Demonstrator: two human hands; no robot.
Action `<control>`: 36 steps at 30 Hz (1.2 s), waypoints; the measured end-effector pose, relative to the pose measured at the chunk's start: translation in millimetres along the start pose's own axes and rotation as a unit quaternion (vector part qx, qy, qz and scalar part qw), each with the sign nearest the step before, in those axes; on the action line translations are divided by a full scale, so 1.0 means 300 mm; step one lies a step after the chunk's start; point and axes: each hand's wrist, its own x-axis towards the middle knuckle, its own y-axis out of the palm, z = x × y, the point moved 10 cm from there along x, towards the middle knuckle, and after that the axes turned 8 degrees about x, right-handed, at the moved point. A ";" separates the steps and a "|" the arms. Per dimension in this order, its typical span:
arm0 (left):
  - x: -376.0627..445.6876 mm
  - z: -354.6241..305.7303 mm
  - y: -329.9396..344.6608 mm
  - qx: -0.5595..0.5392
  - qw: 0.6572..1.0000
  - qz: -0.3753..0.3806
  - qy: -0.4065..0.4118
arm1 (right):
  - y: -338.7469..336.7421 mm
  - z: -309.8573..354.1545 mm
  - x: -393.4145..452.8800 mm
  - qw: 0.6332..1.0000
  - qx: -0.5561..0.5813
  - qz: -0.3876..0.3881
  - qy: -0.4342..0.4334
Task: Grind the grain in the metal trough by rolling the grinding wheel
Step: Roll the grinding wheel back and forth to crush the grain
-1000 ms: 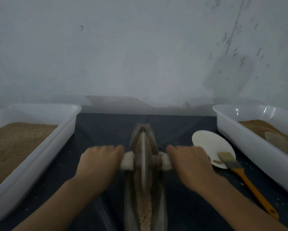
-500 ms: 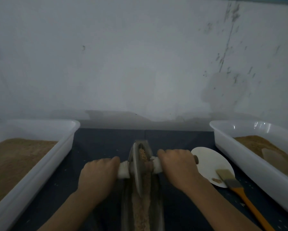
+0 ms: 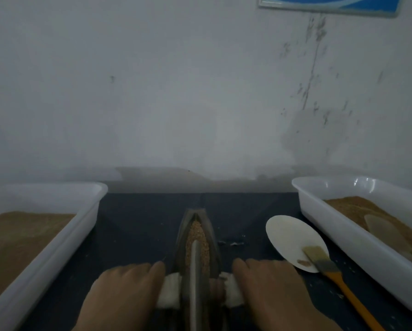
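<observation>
A narrow boat-shaped metal trough (image 3: 211, 237) lies lengthwise on the dark table, pointing away from me. Brown grain (image 3: 196, 237) fills its far half. The thin metal grinding wheel (image 3: 194, 278) stands on edge in the trough near me. Its axle handles are wrapped in white cloth (image 3: 169, 292). My left hand (image 3: 126, 295) grips the left handle. My right hand (image 3: 269, 292) grips the right handle. The trough's near end is hidden below the frame edge.
A white tub (image 3: 64, 232) of brown grain stands at the left. Another white tub (image 3: 348, 237) with brown meal and a scoop stands at the right. A white dish (image 3: 293, 240) and an orange-handled brush (image 3: 331, 275) lie right of the trough. A grey wall rises behind.
Both hands have pulled the wheel back toward me along the trough, uncovering the grain at the far end. The camera has tilted up.
</observation>
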 end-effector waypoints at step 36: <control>0.173 0.079 0.074 0.050 0.994 -0.052 -0.087 | -0.122 -0.039 0.164 0.975 -0.063 -0.214 -0.004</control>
